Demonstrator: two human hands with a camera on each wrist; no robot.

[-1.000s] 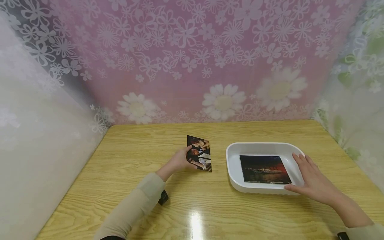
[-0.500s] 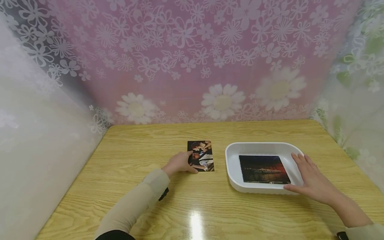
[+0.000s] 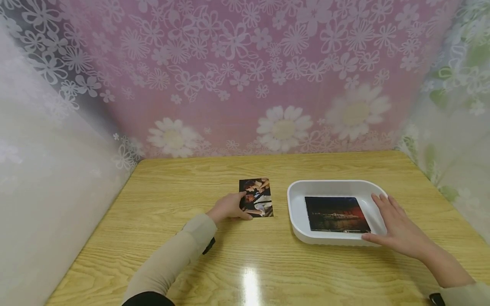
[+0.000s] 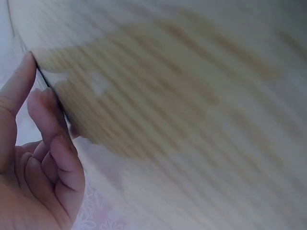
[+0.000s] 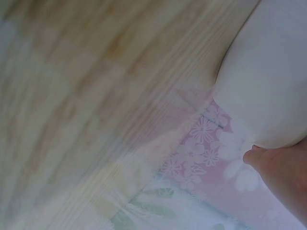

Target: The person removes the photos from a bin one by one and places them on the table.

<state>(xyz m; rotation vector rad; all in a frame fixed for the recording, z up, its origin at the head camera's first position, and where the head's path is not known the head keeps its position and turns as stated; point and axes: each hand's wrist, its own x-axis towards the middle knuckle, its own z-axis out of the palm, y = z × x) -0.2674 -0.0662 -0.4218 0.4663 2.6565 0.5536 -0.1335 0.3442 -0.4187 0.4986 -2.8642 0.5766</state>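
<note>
My left hand (image 3: 228, 207) is at the left edge of a photograph (image 3: 262, 199) showing people against a dark background, lying about flat on the table. The left wrist view shows curled fingers (image 4: 55, 124) at the photograph's thin dark edge. My right hand (image 3: 403, 231) rests on the right end of a white tray (image 3: 306, 239), fingers fairly straight over the rim and thumb at the near side. Inside the tray lies another photograph (image 3: 337, 214), a ship at night with a red glow. The right wrist view has the tray's pale outside (image 5: 268, 72) with a fingertip against it.
A wood-grain table (image 3: 183, 182) carries everything. Behind it hangs a pink flowered cloth (image 3: 229, 106), with pale sheets at the left (image 3: 57, 191) and right (image 3: 455, 140). A gap of table separates the photograph from the tray.
The left hand has lowered the photograph from a tilted position to lie about flat, and has shifted slightly toward me. The right hand and tray have stayed in place.
</note>
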